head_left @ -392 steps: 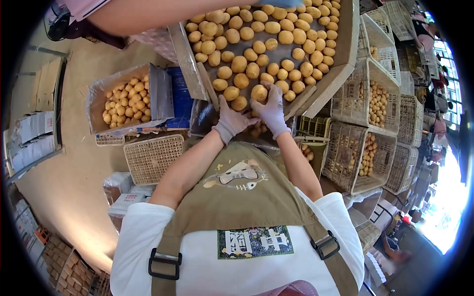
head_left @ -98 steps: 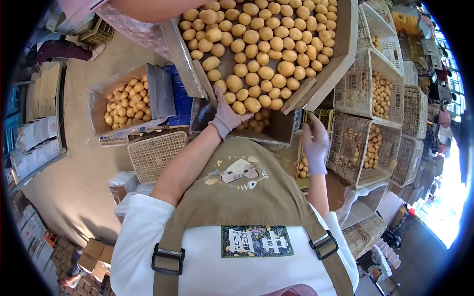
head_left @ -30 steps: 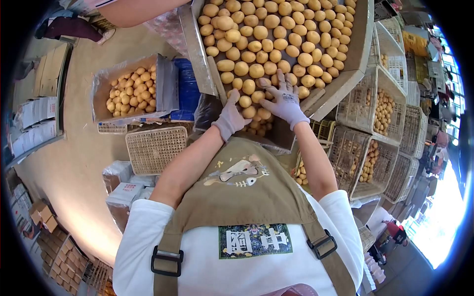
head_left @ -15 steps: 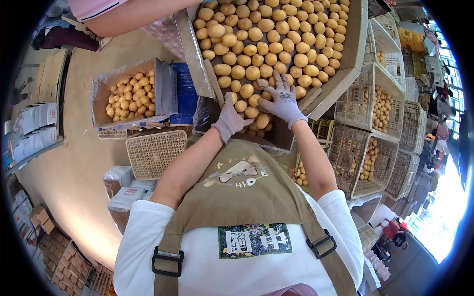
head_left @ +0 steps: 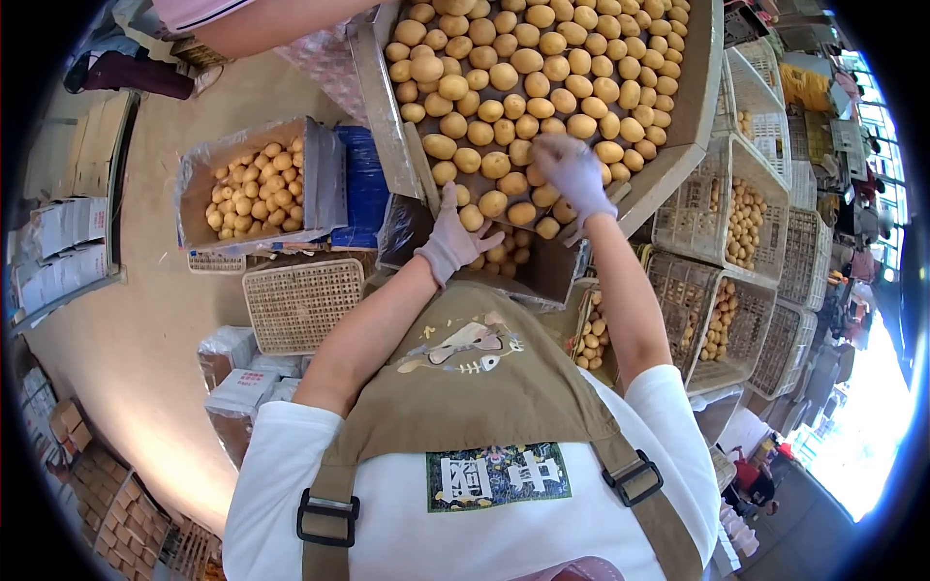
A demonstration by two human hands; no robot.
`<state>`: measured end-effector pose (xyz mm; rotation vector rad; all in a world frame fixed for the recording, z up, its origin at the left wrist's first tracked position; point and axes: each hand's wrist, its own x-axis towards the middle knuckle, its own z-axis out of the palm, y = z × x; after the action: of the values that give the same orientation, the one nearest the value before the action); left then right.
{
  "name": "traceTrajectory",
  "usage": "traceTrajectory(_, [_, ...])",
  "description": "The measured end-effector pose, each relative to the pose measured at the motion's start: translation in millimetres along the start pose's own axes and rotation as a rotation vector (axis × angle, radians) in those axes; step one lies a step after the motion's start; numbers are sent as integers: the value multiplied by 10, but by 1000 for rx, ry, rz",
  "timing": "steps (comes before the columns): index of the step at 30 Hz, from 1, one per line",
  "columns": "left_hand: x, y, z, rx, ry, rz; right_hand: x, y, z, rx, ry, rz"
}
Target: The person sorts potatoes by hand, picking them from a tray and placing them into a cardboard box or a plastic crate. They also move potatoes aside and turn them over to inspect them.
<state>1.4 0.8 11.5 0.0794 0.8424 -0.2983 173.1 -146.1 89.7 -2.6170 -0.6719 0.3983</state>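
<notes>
Round yellow-tan produce, resembling small potatoes (head_left: 526, 61), covers a wide sorting tray (head_left: 668, 169) with raised sides. My left hand (head_left: 450, 237), in a pale glove, is at the tray's near opening with its fingers apart, beside a few of the pieces. My gloved right hand (head_left: 576, 179) hovers over the produce toward the right of that opening; motion smears its fingers, and I cannot tell whether they hold a piece. Just under the opening stands a lined box (head_left: 552, 276) with more of the same pieces inside.
A lined carton (head_left: 325, 179) of produce stands at left, near an upturned plastic crate (head_left: 302, 305). Stacked crates (head_left: 741, 257) holding produce line the right. Another person's arm (head_left: 281, 27) reaches in at top left. White packages (head_left: 242, 387) lie lower left.
My right hand has lifted from spread fingers on the produce and blurred. Pieces near the opening have shifted toward the box. My left hand has stayed nearly in place.
</notes>
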Motion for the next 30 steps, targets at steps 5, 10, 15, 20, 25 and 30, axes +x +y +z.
traceTrajectory(5, [-72,-21,204,-120,-25,23,970,-456,-214,-152,323,-142])
traceTrajectory(10, [64,-21,85,-131,1,21,1296,-658,-317,-292,-131,178])
traceTrajectory(15, [155,-52,-56,-83,-95,25,790,-351,-179,236,155,-40])
traceTrajectory(20, [96,-40,34,-37,-18,26,-23,-346,-267,1693,-37,58])
traceTrajectory(25, [82,-15,17,-12,-43,7,-478,-158,-125,2061,-63,92])
traceTrajectory(30, [48,11,14,32,-137,-27,-712,-155,-175,2015,16,70])
